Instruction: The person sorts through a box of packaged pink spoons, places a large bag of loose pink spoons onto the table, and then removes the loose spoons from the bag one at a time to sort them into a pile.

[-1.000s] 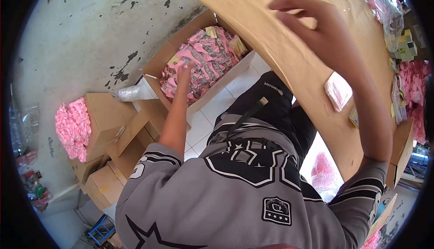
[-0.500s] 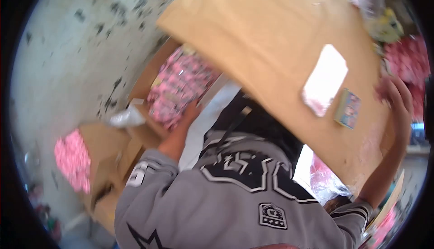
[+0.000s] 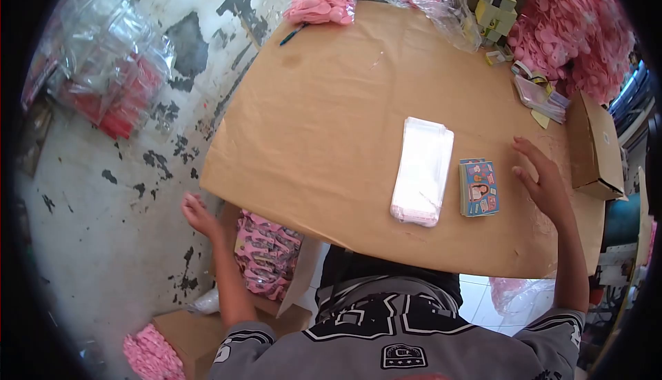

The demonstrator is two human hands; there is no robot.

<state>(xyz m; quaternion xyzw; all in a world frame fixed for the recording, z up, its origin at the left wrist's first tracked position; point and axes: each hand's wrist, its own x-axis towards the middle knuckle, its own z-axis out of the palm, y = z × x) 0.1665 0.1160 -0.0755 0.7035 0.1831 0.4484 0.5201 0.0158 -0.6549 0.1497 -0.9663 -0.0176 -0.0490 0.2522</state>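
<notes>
Lying near half-open, empty right hand (image 3: 545, 185), blue card stack (image 3: 479, 188) printed with a figure, left hand (image 3: 200, 216) loosely curled, empty.

Pale grey wall (image 3: 124, 194) along the L side, paint flaked off in dark patches (image 3: 187, 43) of diff. sizes, w/ a bunch of clear plastic bags (image 3: 114, 35) at upper L. Big table (image 3: 310, 118) fills the ctr., its brown top lightly creased, L edge running close by the wall, & white floor tiles (image 3: 474, 301) w/ thin joint lines show below the near edge. Light's bright & fairly even over tabletop & wall; far R bkgd. is squeezed by the dark lens rim, poss. some equip. around a teal rounded shape (image 3: 620, 221), hard to tell.
</notes>
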